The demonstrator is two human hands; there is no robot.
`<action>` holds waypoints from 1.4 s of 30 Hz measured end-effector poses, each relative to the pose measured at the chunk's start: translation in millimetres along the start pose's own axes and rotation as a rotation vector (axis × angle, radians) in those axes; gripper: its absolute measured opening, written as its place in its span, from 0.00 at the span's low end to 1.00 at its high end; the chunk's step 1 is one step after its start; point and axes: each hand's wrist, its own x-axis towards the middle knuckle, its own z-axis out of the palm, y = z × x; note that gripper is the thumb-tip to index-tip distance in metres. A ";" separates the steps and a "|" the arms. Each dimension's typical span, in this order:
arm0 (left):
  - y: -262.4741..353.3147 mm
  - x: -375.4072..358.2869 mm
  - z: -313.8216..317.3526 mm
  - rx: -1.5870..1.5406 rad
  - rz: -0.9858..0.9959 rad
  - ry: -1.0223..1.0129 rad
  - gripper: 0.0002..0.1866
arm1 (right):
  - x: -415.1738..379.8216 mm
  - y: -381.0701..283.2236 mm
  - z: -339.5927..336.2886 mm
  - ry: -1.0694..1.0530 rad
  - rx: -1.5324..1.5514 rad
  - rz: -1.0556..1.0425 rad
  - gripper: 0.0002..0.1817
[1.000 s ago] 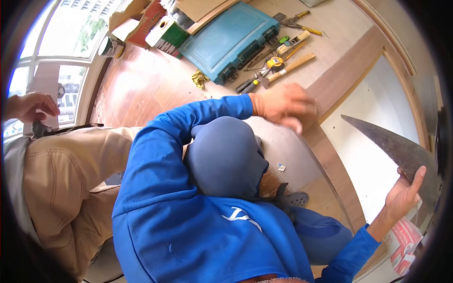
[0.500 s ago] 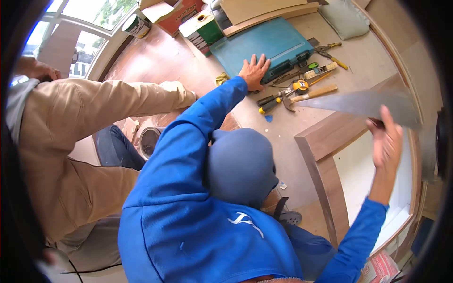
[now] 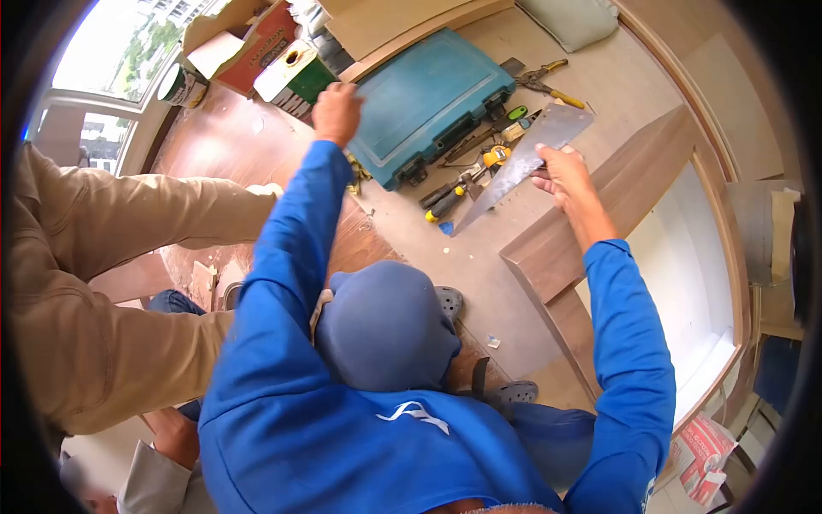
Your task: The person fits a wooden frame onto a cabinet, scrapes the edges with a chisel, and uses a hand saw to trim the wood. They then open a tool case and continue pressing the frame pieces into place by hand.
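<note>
My right hand (image 3: 565, 180) grips a tapered metal saw blade (image 3: 522, 167) by its long edge, near the wide end. The narrow tip slants down toward the floor, and the blade overlaps some tools. My left hand (image 3: 336, 113) is raised beside the left end of a teal tool case (image 3: 428, 98), near a green and white can (image 3: 295, 75). Motion blurs its bent fingers. Just in front of the case lie a yellow tape measure (image 3: 497, 156), yellow and black handled tools (image 3: 445, 202) and yellow-handled pliers (image 3: 548, 79).
A brown wooden frame (image 3: 556, 257) around a white recess stands at my right. On the left is a person in tan trousers (image 3: 154, 210); another person's hand (image 3: 175, 437) shows lower down. A red cardboard box (image 3: 248, 60) and a paint tin (image 3: 182, 87) stand near the window.
My left hand has lifted off the case and moved left toward the can. My right hand has swung the saw blade left, over the tools, its tip now lower.
</note>
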 end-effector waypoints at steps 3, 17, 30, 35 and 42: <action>9.9 20.9 -22.3 -0.235 0.102 0.073 0.23 | 12.6 8.4 8.2 -0.020 -0.048 0.016 0.17; 80.9 -57.3 27.2 -0.148 0.315 -0.345 0.44 | 61.3 37.0 -3.4 -0.072 -0.076 0.110 0.18; 58.1 29.3 -102.6 -0.388 0.003 -0.418 0.37 | 64.3 -23.8 81.6 -0.074 0.170 0.012 0.30; 52.7 32.5 -95.8 -0.357 0.072 -0.383 0.38 | 114.3 -7.1 121.1 -0.197 -0.457 -0.111 0.18; 88.1 -29.0 -31.7 -0.286 0.243 -0.171 0.38 | -77.0 26.8 -4.3 -0.324 -0.630 -0.749 0.14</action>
